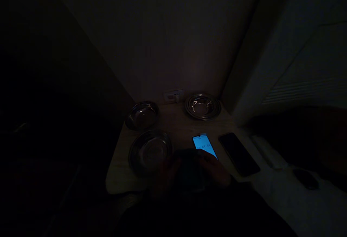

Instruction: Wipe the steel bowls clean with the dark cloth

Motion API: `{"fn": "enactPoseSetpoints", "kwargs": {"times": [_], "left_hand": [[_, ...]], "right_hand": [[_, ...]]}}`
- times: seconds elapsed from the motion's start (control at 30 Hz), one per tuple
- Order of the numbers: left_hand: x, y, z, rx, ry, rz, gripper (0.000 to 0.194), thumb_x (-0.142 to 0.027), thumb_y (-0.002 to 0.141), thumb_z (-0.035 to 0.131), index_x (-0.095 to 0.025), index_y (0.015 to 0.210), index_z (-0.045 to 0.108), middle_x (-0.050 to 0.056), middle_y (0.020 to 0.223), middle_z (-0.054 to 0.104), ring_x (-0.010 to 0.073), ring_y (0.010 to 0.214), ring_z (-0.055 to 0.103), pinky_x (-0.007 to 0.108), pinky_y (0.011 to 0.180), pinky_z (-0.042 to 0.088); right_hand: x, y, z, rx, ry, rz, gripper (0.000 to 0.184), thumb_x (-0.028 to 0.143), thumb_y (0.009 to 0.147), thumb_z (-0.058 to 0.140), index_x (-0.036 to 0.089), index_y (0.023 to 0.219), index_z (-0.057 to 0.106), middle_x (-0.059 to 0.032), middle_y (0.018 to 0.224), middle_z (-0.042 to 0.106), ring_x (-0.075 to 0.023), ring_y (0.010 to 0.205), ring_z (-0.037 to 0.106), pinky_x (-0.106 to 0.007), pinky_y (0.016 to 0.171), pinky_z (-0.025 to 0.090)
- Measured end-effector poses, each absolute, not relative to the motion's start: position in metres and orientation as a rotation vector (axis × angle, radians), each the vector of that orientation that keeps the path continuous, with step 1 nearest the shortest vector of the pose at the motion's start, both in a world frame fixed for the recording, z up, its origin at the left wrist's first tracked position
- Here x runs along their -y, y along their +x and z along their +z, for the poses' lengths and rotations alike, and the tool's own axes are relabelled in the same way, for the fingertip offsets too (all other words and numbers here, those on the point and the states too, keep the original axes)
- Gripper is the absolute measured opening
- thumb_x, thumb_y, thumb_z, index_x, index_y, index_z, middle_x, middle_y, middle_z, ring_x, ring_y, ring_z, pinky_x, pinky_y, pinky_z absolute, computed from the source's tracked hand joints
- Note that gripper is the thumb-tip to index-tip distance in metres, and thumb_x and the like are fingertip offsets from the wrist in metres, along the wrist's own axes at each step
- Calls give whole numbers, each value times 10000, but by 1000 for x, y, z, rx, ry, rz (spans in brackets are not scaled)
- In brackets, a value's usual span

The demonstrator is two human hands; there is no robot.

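The scene is very dark. Near the table's front edge, my left hand [168, 173] and my right hand [214, 166] are on either side of a dark bluish flat thing [188, 170], both closed on it. Its kind is too dim to tell. A lit phone [205, 144] with a timer on its screen lies just beyond my right hand, which covers its lower part. Close to my left hand sits a shallow metal bowl [150, 152]. My left fingers are mostly lost in shadow.
At the table's [119, 172] back left stands another metal bowl [142, 115]. Stacked metal dishes [202, 107] are at the back right, near a wall socket [173, 95]. A dark phone [239, 153] lies at the right. Beyond the table edge is a small dark oval thing [305, 178].
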State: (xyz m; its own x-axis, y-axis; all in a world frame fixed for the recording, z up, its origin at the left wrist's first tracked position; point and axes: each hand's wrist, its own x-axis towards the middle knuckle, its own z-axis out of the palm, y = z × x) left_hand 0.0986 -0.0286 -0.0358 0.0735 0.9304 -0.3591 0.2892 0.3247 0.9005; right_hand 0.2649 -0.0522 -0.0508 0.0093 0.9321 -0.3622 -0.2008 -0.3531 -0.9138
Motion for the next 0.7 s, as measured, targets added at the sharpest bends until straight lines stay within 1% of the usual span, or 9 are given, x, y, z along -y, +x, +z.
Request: {"fn": "enactPoseSetpoints", "kwargs": {"times": [0.07,0.17,0.2,0.23,0.3,0.37,0.5,0.6,0.7], "left_hand": [[31,89,-32,-1554,1257,647,378,-396,748,573,-161,1039,630,97,1041,676,238,966,630,354,833,495],[32,60,-38,-1678,1463,631,478,-447,782,532,-197,1190,540,71,1047,674,217,971,629,338,824,500],[31,49,-43,-1694,1567,621,488,-446,769,555,-196,1188,543,74,1044,674,218,965,630,341,826,501],[29,37,-50,-1650,1752,607,438,-421,762,571,-182,1129,589,90,1085,657,227,1009,611,350,872,480],[25,18,-66,-1541,2053,558,413,-385,770,565,-168,1118,616,117,1180,609,246,1108,555,372,962,418],[23,8,-79,-1402,2178,448,411,-375,777,553,-174,1128,624,124,1182,609,255,1107,557,383,967,412],[25,16,-87,-1356,1968,498,376,-379,750,565,-236,1086,654,91,1149,633,261,1103,560,414,999,380],[31,27,-79,-1402,1800,622,315,-360,753,550,-262,1022,680,65,1091,663,239,1060,589,393,996,389],[33,30,-65,-1473,1704,732,311,-328,765,531,-251,1024,686,54,1102,659,227,1050,597,370,997,393]], "right_hand": [[53,264,-58,830,-1369,1486,291,465,627,671,211,767,679,-11,738,675,-237,799,602,-357,739,464],[54,268,-66,764,-1469,1391,324,470,603,673,207,791,683,-16,747,676,-240,783,594,-360,721,457],[54,269,-68,733,-1487,1370,335,473,592,678,207,797,685,-20,755,679,-245,789,594,-360,718,458],[54,271,-70,699,-1497,1355,342,475,580,685,209,796,686,-24,761,682,-249,792,595,-360,713,460],[54,272,-72,631,-1504,1343,347,479,557,700,212,777,683,-26,762,685,-250,783,598,-359,701,464],[54,270,-74,579,-1503,1345,363,489,540,711,211,771,677,-24,761,683,-248,770,598,-360,700,462],[54,266,-78,552,-1497,1311,390,515,564,698,212,809,678,-28,810,688,-255,825,597,-368,746,456],[53,265,-80,606,-1489,1277,391,513,605,681,217,859,683,-34,850,691,-264,869,596,-374,778,453],[52,266,-77,683,-1474,1238,381,497,630,668,217,887,689,-37,863,693,-272,892,598,-375,796,454]]}}
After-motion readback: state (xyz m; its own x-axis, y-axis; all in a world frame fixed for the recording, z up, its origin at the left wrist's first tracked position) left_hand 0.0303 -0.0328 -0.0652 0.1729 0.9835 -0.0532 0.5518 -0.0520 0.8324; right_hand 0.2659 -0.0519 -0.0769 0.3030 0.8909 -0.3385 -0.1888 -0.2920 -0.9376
